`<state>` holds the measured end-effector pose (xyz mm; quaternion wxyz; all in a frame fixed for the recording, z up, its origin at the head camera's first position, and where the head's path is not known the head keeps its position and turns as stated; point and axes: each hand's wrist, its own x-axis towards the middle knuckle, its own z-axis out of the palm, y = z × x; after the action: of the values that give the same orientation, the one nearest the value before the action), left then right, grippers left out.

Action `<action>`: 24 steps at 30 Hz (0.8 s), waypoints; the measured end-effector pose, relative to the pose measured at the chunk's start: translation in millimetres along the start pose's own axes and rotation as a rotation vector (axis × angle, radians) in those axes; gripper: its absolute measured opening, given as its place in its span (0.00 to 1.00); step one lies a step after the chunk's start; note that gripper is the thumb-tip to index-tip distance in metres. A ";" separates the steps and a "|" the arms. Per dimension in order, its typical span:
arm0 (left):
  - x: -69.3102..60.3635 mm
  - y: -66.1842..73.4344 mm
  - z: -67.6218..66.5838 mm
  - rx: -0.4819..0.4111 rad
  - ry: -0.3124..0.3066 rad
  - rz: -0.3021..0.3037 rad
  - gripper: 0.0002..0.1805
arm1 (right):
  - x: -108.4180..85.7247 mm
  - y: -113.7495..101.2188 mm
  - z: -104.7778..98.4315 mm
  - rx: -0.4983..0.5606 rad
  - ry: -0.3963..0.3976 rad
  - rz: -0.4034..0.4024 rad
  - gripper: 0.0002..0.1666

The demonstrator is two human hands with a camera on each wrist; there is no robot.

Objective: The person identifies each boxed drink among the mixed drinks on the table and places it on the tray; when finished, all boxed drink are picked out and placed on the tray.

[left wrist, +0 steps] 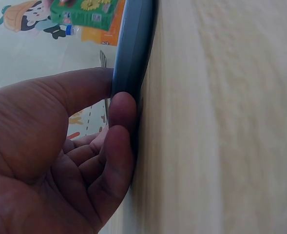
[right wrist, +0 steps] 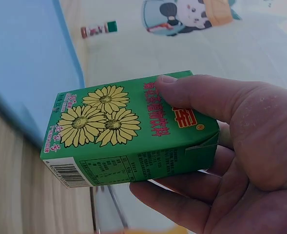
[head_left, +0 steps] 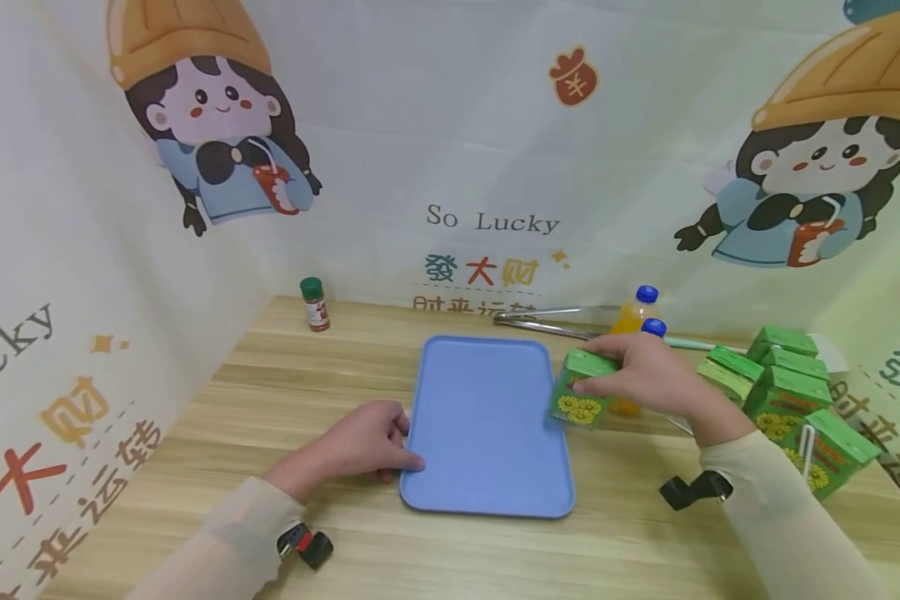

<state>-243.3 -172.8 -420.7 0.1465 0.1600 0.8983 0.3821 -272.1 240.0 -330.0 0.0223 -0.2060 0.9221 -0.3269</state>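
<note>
Far left, I see a green-capped jar; then my left hand, fingers pinching a blue tray by its rim; a green carton, raised near the tray's right edge, clamped in my right hand's fingers; other cartons rightmost.

Around the tray, a jar stands back left, tongs lie behind, and bottles and boxes are to the right.

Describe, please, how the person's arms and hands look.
The left sleeve and right sleeve are long, plain and cream. The left hand and right hand wear no gloves. By each sleeve's end is a device: the left device is black with red, the right device black.
</note>
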 end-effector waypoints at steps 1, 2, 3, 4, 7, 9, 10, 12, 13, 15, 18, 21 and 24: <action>-0.1 0.4 0.2 -0.001 -0.001 -0.001 0.23 | 5.5 -2.1 2.3 -0.002 -0.004 -0.006 0.33; -0.1 0.5 0.3 -0.002 -0.002 -0.004 0.24 | 11.0 -4.4 4.6 -0.006 -0.008 -0.012 0.33; -0.2 0.7 0.3 -0.001 -0.002 -0.007 0.24 | 16.9 -6.3 7.0 -0.015 -0.009 -0.021 0.33; -0.2 0.9 0.2 0.000 -0.003 -0.010 0.23 | 22.6 -8.2 9.5 -0.016 -0.014 -0.029 0.33; -0.1 1.4 -0.2 0.001 -0.004 -0.010 0.24 | 38.6 -14.5 16.1 -0.020 -0.023 -0.042 0.33; 0.6 1.9 -0.5 0.002 -0.004 -0.006 0.24 | 48.0 -18.1 20.1 -0.021 -0.027 -0.045 0.33; 0.7 2.1 -0.6 0.001 -0.004 -0.006 0.24 | 52.3 -19.6 22.5 -0.018 -0.030 -0.044 0.32; 1.4 1.8 -0.5 0.003 -0.004 -0.008 0.24 | 60.8 -22.3 26.8 -0.018 -0.035 -0.049 0.32; 1.6 1.6 -0.6 0.002 -0.003 -0.009 0.24 | 64.9 -23.4 28.6 -0.020 -0.037 -0.054 0.32; 1.7 1.6 -0.7 0.003 -0.002 -0.011 0.24 | 72.7 -25.7 32.3 -0.022 -0.046 -0.062 0.32; 2.0 1.1 -0.9 0.007 -0.002 -0.013 0.24 | 83.8 -28.7 37.3 -0.022 -0.057 -0.065 0.33; 3.3 0.4 -0.6 0.011 -0.004 -0.014 0.24 | 93.8 -31.5 41.5 -0.019 -0.070 -0.054 0.34; 4.2 -0.1 -0.5 0.013 -0.005 -0.022 0.24 | 102.6 -35.2 45.6 -0.011 -0.077 -0.054 0.34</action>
<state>-247.3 -171.5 -421.0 0.1519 0.1519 0.9022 0.3741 -345.0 147.8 -334.7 0.0478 -0.2434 0.9164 -0.3141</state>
